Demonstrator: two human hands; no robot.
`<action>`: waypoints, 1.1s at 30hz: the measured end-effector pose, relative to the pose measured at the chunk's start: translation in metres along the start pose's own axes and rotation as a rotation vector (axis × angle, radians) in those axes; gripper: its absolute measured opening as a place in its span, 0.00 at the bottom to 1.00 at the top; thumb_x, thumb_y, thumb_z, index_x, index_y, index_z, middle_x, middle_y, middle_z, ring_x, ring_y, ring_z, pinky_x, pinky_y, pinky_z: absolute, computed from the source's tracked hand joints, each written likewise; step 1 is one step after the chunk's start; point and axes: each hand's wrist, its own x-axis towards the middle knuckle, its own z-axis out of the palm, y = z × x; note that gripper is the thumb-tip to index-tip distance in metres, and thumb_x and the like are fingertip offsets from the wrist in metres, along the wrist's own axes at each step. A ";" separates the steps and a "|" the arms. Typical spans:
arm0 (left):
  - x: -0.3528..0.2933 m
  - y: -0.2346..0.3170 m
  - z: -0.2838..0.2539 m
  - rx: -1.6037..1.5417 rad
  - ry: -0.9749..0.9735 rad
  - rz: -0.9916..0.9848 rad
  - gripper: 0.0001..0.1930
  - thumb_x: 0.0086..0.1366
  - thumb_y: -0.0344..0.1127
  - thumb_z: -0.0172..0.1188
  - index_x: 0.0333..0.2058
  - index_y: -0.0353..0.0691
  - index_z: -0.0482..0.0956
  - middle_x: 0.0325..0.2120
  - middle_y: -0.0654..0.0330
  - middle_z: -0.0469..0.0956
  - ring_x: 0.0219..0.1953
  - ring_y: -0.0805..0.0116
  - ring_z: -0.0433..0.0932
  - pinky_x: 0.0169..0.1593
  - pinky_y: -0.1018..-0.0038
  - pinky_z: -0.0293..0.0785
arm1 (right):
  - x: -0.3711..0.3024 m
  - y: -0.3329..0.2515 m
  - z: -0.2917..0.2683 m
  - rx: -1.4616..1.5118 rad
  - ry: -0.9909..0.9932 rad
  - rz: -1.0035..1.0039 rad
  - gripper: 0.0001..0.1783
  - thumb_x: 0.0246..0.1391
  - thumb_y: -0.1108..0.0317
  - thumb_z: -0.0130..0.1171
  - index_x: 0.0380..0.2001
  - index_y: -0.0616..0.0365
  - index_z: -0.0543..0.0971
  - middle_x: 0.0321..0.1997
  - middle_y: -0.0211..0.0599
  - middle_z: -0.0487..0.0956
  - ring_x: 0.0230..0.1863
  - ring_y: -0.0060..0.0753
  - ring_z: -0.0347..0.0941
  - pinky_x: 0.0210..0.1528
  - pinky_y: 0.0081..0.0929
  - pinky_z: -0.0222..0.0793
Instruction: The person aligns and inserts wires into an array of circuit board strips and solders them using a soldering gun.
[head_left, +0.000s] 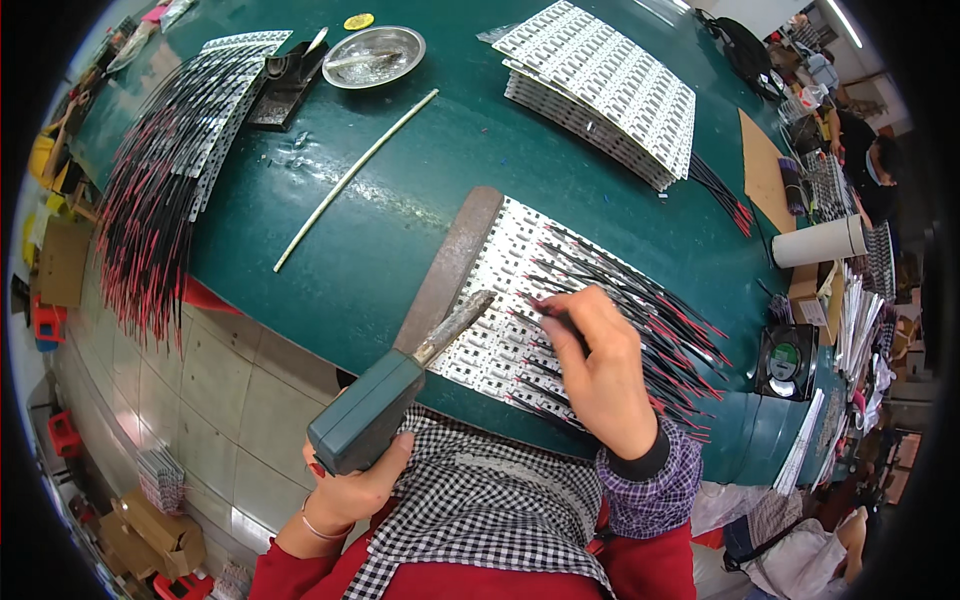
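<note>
My left hand (360, 488) is wrapped round the handle of a dark green soldering gun (368, 412). Its dull metal tip (458, 325) reaches over a white circuit board panel (492, 345) on the green table. On that panel, my right hand (603, 368) pinches the end of a thin dark wire (543, 304), close to the soldering tip but apart from it. Rows of black and red wires (660, 340) stick out from the panel's right part, some passing under my right hand. A flat brown-grey bar (455, 255) lies along the panel's left edge.
A stack of white panels (610, 75) stands at the back. At the far left, a wired panel (165, 190) hangs wires over the table edge. A pale rod (355, 180), metal dish (373, 57), black stand (285, 88) and, at the right, a black fan (786, 362) lie around.
</note>
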 end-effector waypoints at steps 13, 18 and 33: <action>0.004 0.000 0.006 0.022 0.023 0.058 0.16 0.51 0.19 0.69 0.41 0.29 0.82 0.34 0.58 0.80 0.32 0.72 0.78 0.35 0.76 0.74 | -0.010 0.015 0.028 -0.049 -0.092 0.108 0.10 0.49 0.76 0.67 0.35 0.64 0.78 0.35 0.46 0.81 0.34 0.53 0.80 0.36 0.42 0.74; 0.006 0.001 0.008 0.046 -0.012 0.090 0.14 0.53 0.19 0.68 0.40 0.29 0.81 0.35 0.57 0.79 0.33 0.73 0.78 0.35 0.77 0.73 | -0.009 0.012 0.029 -0.066 -0.088 0.104 0.10 0.48 0.76 0.67 0.35 0.64 0.79 0.34 0.45 0.80 0.34 0.52 0.80 0.36 0.42 0.74; 0.006 0.002 0.006 0.070 -0.084 0.022 0.11 0.55 0.20 0.67 0.39 0.29 0.81 0.33 0.58 0.78 0.30 0.74 0.78 0.33 0.77 0.73 | -0.010 0.012 0.031 -0.094 -0.080 0.100 0.10 0.48 0.75 0.67 0.35 0.64 0.80 0.34 0.44 0.80 0.33 0.51 0.80 0.35 0.42 0.74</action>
